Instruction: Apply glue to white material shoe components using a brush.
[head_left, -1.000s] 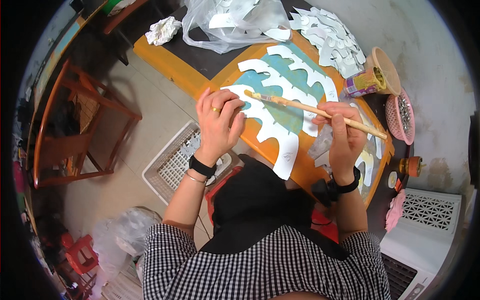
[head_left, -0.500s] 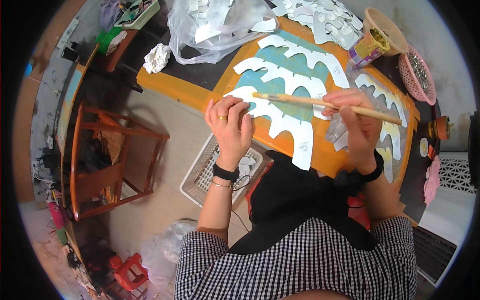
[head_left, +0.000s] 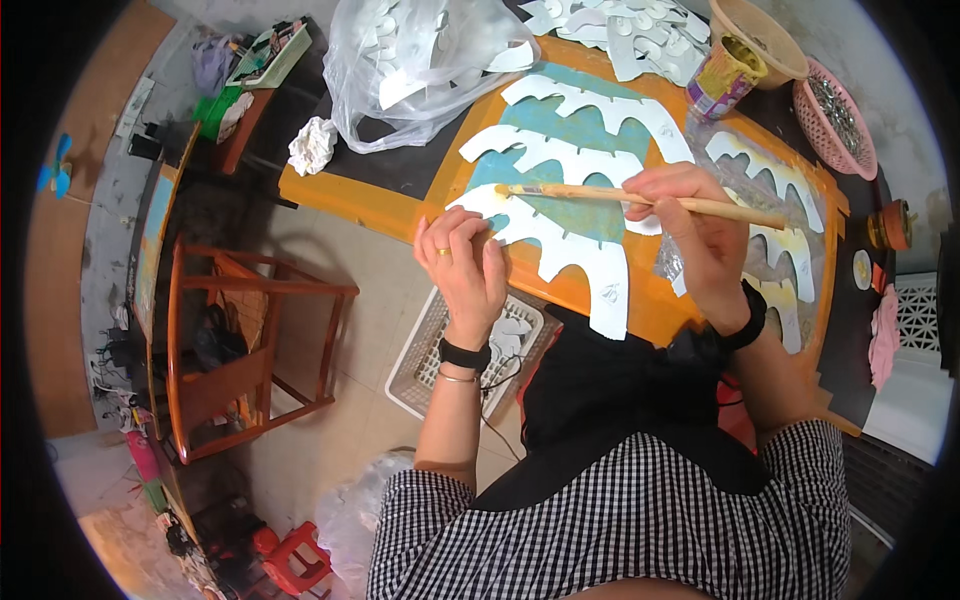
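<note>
My right hand (head_left: 695,225) is closed around the pale wooden handle of a thin brush (head_left: 575,192), held nearly level. Its tip touches the left end of the nearest white arched cutout (head_left: 585,255), where a small yellow patch shows. At that same end my left hand (head_left: 463,265) rests with bent fingertips on the piece's near edge, thumb apart from the fingers. Two more white scalloped cutouts, a middle one (head_left: 575,155) and a far one (head_left: 605,105), lie beyond on a teal board (head_left: 575,215).
Yellow-coated cutouts (head_left: 790,255) lie on clear plastic at right. Behind them stand a yellow-smeared can (head_left: 725,80), a beige basin (head_left: 765,35) and a pink basket (head_left: 835,120) of metal bits. White pieces (head_left: 630,35) and a plastic bag (head_left: 420,60) fill the back. A basket (head_left: 410,385) sits below.
The whole view has shifted a little. The brush handle lies slightly flatter, its tip still on the cutout's left end. My left hand stays at the same end of the piece.
</note>
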